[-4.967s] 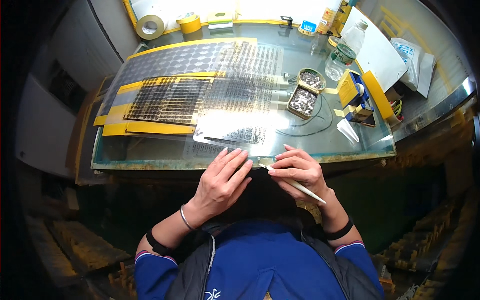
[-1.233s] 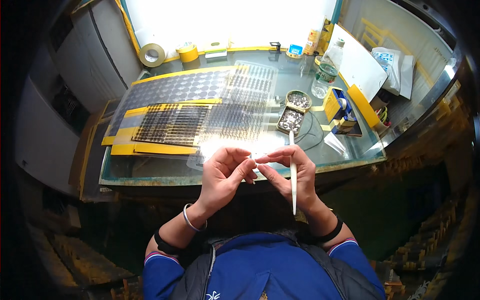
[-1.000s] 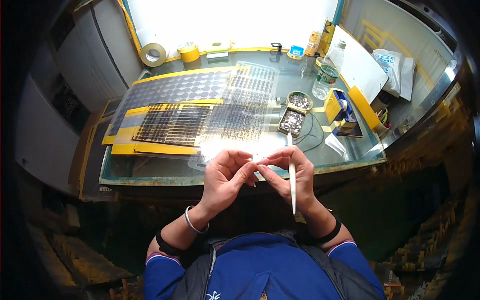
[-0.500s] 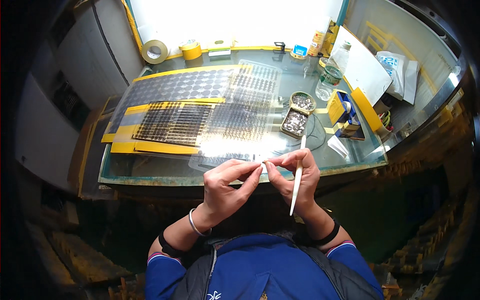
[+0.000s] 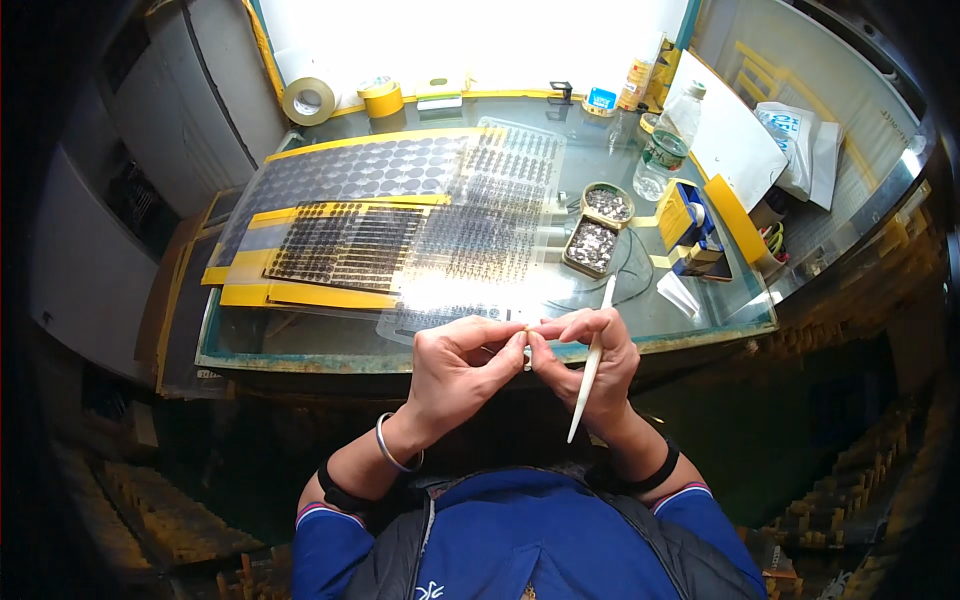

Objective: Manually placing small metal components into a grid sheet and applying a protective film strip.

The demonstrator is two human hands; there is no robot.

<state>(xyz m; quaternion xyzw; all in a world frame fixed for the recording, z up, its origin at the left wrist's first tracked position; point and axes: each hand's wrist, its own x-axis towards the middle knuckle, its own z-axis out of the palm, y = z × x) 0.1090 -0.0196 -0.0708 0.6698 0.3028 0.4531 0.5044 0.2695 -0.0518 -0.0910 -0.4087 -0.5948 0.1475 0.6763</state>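
Note:
My left hand (image 5: 463, 372) is closed in a pinch, thumb against fingertips, just in front of the table's near edge. My right hand (image 5: 598, 370) meets it fingertip to fingertip. Something small and pale shows where the fingertips touch, too tiny to name. A slim, off-white stick (image 5: 585, 392), tapering to a point at its lower end, lies between the fingers of my right hand, tilted with its upper end toward the table. Beyond my hands lie clear sheets (image 5: 480, 245) printed with rows of small dark shapes.
A rectangular tin (image 5: 591, 246) and a round tin (image 5: 606, 203) hold many small silvery pieces. To their right stand a blue tape dispenser (image 5: 690, 225) and a plastic bottle (image 5: 668, 150). Tape rolls (image 5: 380, 99) sit at the back left, before a bright white panel (image 5: 470, 45).
My left hand has risen slightly at the wrist. The stick in my right hand has tilted a little, its lower tip swinging left and down. Both hands stay fingertip to fingertip.

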